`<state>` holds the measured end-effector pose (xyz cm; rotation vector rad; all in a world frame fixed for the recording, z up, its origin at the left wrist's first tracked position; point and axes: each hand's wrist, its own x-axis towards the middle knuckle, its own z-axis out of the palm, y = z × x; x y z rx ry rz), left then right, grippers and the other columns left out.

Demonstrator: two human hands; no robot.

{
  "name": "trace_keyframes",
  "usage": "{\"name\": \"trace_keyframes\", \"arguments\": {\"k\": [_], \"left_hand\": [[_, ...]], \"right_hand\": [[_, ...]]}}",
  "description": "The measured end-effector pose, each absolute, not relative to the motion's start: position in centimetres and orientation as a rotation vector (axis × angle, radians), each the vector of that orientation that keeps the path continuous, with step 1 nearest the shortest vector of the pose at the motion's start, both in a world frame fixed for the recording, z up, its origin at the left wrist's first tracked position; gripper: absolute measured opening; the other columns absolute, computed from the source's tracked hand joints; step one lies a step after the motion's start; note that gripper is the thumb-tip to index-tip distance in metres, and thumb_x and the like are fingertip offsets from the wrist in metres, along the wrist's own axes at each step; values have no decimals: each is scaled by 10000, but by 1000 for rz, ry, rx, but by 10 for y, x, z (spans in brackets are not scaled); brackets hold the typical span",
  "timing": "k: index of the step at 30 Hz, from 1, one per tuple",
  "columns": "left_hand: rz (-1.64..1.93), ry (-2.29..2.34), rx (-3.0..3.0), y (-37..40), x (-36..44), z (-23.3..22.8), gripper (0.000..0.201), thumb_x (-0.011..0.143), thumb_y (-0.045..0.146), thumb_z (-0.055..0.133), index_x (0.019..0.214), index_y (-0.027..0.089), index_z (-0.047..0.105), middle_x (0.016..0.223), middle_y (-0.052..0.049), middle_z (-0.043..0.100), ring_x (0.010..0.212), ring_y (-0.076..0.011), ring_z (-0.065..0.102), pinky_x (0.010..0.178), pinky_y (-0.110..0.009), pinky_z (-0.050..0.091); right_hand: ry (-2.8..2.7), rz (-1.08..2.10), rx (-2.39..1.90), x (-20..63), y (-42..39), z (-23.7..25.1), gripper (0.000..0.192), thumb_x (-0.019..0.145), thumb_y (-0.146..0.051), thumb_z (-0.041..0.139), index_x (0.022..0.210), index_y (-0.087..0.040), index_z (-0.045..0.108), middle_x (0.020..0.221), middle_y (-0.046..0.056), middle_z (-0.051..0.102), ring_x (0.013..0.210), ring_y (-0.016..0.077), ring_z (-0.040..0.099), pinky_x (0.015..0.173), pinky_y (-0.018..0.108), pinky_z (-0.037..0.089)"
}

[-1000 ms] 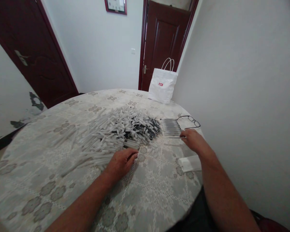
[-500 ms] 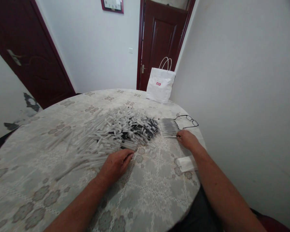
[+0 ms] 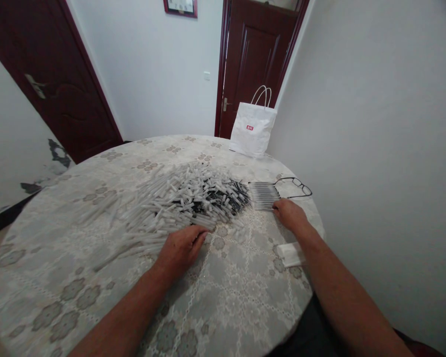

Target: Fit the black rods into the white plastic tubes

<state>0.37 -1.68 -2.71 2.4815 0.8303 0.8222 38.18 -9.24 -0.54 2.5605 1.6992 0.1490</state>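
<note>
A large heap of pen parts [image 3: 186,198], with clear barrels, white pieces and dark slim pieces, lies across the middle of the table. My left hand [image 3: 182,248] rests at the heap's near edge, thumb and fingers pinched together; whatever is between them is too small to make out. To the right of the heap, several slim pens [image 3: 263,196] lie side by side in a neat row. My right hand [image 3: 292,215] is at the near right corner of that row, its fingertips closed on the end of the nearest pen.
Black-framed glasses [image 3: 299,186] lie just beyond the row. A white packet [image 3: 290,254] sits under my right forearm. A white paper bag [image 3: 253,130] stands at the table's far edge, beside the wall. A patterned cloth [image 3: 238,287] covers the round table.
The whole view has shifted slightly, so the scene sits a little farther right. Both hands keep almost the same places, at the heap and at the row.
</note>
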Motion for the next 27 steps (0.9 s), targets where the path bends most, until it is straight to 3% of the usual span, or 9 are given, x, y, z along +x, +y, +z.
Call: {"name": "trace_keyframes", "arguments": {"k": [11,22,27], "left_hand": [[937,1082,2513,-9,-7,-24,276,988,327,464,1078,202,692,1019,-84,757,933,-229,708,857,-326,514],[959,1108,2490,-13,-5,-17,263,994,293,460,1082,201,689,1027,-89,750,941,-230,697,882,-334,500],[947,1118,2481,-13,-4,-19,263,992,288,464,1085,187,689,1036,-100,747,953,-237,696,894,-343,497]], "right_hand": [[2229,-105,2325,269,-87,32,204,926,-284,574,1068,-235,712,1047,85,737,967,234,665,801,295,430],[2367,37,2329,188,-73,-17,244,968,-429,550,1097,-230,606,1109,97,636,998,242,608,777,305,455],[2359,33,2341,182,-69,-25,223,983,-386,524,1120,-220,582,1102,97,632,984,235,604,781,307,452]]}}
